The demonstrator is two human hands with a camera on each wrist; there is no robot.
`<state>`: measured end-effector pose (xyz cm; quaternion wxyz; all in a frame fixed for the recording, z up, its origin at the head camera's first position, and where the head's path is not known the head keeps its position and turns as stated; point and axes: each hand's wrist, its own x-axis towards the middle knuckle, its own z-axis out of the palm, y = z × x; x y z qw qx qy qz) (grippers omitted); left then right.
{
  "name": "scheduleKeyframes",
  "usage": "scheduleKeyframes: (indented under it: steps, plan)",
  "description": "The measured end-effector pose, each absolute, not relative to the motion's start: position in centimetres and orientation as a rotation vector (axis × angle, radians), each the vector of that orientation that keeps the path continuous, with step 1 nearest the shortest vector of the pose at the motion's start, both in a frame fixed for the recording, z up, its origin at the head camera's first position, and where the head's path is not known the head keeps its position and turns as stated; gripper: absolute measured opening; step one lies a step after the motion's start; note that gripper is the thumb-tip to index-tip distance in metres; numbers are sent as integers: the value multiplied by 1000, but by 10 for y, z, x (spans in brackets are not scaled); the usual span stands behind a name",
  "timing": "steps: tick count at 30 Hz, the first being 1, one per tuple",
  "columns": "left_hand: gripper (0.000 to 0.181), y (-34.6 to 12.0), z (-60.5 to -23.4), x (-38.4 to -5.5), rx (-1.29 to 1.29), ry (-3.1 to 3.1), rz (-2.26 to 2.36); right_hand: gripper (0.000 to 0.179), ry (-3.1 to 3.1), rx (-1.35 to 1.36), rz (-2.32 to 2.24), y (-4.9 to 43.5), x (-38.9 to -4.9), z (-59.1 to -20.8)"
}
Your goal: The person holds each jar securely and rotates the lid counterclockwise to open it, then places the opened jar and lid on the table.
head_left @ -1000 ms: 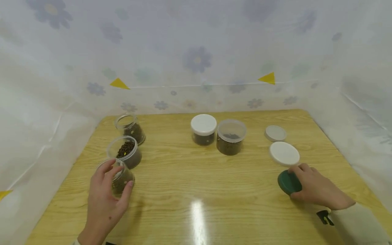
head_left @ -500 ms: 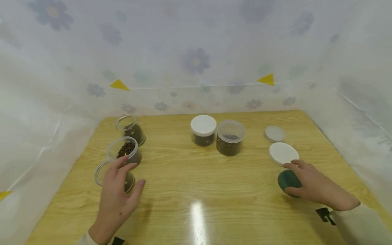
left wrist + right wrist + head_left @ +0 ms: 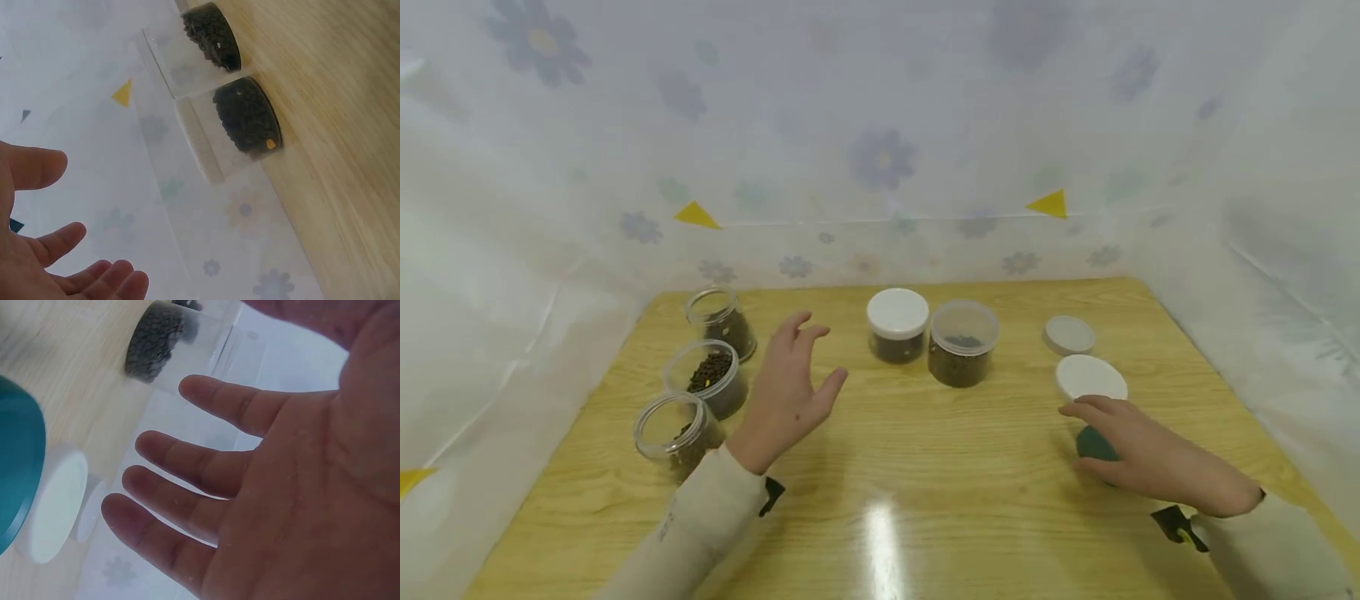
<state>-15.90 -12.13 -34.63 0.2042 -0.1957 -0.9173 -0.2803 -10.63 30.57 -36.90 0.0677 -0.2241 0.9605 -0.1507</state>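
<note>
Left hand [image 3: 786, 404] has swung inward; right hand [image 3: 1142, 450] hovers by the green lid [image 3: 1094, 444]; both spread, holding nothing. The white-lidded jar [image 3: 898, 327] stands ahead and right of the left hand, the nearer one.

Soft, muted light fills the head view, a glare streak marking the surface [image 3: 985, 483] at six o'clock. In the right wrist view, the right hand [image 3: 275, 487] looks shadowed against the brighter sheet [image 3: 300, 362].
</note>
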Motion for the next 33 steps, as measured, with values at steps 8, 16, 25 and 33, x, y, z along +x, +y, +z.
scheduleKeyframes:
  steps: [8, 16, 25, 33]
  plan:
    - [59, -84, -358, -215, -542, -2633, -791, 55, 3015, -814, -517, 284, -112, -359]
    - [61, -63, -380, -253, -582, -2676, -756, 50, 3105, -923, -699, 261, -118, -353]
    - [72, -50, -401, -282, -652, -2794, -809, 53, 3082, -977, -833, 246, -131, -356]
    - [84, -49, -424, -289, -518, -2827, -1042, 54, 3011, -945, -875, 240, -136, -355]
